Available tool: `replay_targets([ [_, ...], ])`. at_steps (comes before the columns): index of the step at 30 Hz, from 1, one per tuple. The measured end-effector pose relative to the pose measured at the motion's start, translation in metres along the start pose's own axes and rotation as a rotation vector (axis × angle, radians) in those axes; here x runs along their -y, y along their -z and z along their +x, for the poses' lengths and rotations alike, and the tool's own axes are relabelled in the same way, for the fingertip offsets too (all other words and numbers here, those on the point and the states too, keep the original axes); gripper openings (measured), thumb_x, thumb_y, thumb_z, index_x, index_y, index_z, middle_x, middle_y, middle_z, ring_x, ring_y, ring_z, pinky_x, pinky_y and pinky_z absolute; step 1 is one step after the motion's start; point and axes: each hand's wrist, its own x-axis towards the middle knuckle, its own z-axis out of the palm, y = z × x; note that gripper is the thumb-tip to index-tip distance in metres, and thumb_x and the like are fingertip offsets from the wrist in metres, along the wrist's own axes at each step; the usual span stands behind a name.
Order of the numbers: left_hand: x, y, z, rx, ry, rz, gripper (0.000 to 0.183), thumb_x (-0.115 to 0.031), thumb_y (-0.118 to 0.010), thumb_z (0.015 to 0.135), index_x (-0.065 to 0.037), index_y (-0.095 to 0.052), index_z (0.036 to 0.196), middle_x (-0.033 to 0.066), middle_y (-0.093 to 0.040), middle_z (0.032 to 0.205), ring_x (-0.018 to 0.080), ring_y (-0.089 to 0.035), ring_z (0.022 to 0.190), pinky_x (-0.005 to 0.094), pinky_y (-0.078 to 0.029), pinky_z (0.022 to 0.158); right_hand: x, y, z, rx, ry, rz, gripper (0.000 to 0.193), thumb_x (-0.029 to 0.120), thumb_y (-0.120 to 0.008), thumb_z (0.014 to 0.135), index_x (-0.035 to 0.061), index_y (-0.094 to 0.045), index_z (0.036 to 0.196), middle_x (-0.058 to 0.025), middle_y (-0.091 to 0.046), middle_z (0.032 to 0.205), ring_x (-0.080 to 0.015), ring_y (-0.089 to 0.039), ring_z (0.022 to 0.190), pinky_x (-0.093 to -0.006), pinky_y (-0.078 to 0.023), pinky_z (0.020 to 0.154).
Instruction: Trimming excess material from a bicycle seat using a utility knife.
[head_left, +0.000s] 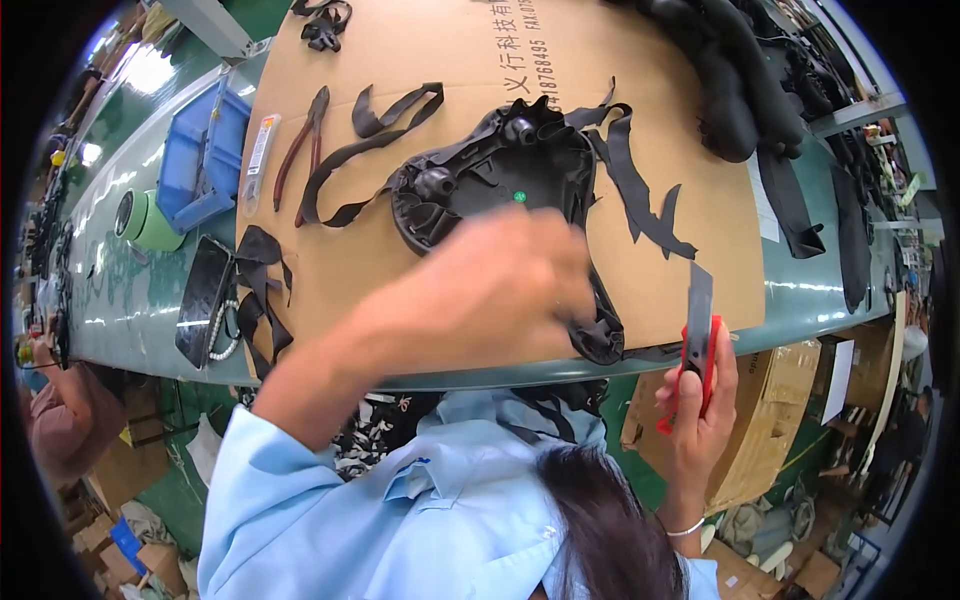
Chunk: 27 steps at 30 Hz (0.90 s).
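Note:
My left hand (515,270), smeared by motion, passes over a black moulded shell (470,195) whose edges are wrapped in gathered black fabric. Its fingers are too blurred to read, and the hand hides the middle of the shell. A green dot (520,197) sits inside the shell. Off to the right, my right hand (697,400) grips a red utility knife (699,350), its wide blade pointing up and clear of the shell. Loose black fabric strips (630,185) lie beside the shell, with a curled strip (335,170) on its left.
A cardboard sheet (400,45) covers the green table. Red-handled pliers (308,140), a narrow clear pack (262,160), a blue bin (178,165), a green container (160,222) and a phone (203,295) are at left. Padded black pieces (725,90) lie at the far right.

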Motion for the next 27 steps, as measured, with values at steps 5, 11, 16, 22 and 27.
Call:
replay_targets([
  [5, 0.043, -0.004, -0.003, 0.039, 0.101, -0.038, 0.012, -0.015, -0.068, 0.075, -0.004, -0.068, 0.08, 0.0075, -0.064, 0.08, 0.0268, -0.061, 0.08, 0.0366, -0.049, 0.069, 0.001, -0.008, 0.017, 0.186, 0.547, -0.334, 0.049, 0.002, -0.068, 0.083, 0.0089, -0.057, 0.131, -0.0127, -0.068, 0.094, -0.0136, -0.056, 0.059, -0.0236, -0.046, 0.053],
  [11, 0.043, -0.006, 0.005, -0.038, 0.216, -0.063, 0.011, -0.011, -0.062, 0.071, -0.004, -0.07, 0.075, 0.0132, -0.064, 0.072, 0.0321, -0.063, 0.07, 0.04, -0.049, 0.065, 0.009, -0.023, 0.036, 0.321, 0.694, -0.718, 0.057, 0.004, -0.073, 0.074, 0.0208, -0.062, 0.128, -0.003, -0.045, 0.062, -0.0152, -0.047, 0.053, -0.0301, -0.039, 0.046],
  [16, 0.045, -0.008, 0.006, -0.031, 0.241, -0.098, 0.012, -0.011, -0.063, 0.07, -0.002, -0.07, 0.075, 0.0144, -0.065, 0.07, 0.0325, -0.063, 0.068, 0.04, -0.049, 0.062, 0.022, -0.016, 0.044, 0.471, 0.738, -0.867, 0.062, 0.006, -0.07, 0.075, 0.0225, -0.058, 0.133, -0.0039, -0.04, 0.062, -0.0167, -0.047, 0.052, -0.0327, -0.039, 0.046],
  [22, 0.02, -0.015, 0.01, 0.075, 0.541, -0.113, 0.013, -0.013, -0.064, 0.075, -0.002, -0.068, 0.078, 0.0132, -0.065, 0.078, 0.0312, -0.064, 0.073, 0.0376, -0.05, 0.067, 0.048, 0.028, 0.056, 0.558, 0.704, -1.11, 0.059, 0.008, -0.067, 0.077, 0.0229, -0.057, 0.134, -0.0049, -0.041, 0.063, -0.0198, -0.05, 0.053, -0.0347, -0.041, 0.049],
  [27, 0.019, -0.035, 0.029, 0.019, 0.379, 0.077, 0.015, -0.015, -0.065, 0.074, -0.001, -0.067, 0.076, 0.0142, -0.065, 0.076, 0.0295, -0.064, 0.071, 0.0364, -0.05, 0.064, 0.016, 0.019, 0.05, 0.204, 0.276, -0.308, 0.052, 0.009, -0.055, 0.093, 0.0136, -0.043, 0.143, -0.005, -0.061, 0.083, -0.0101, -0.055, 0.064, -0.0261, -0.047, 0.057],
])
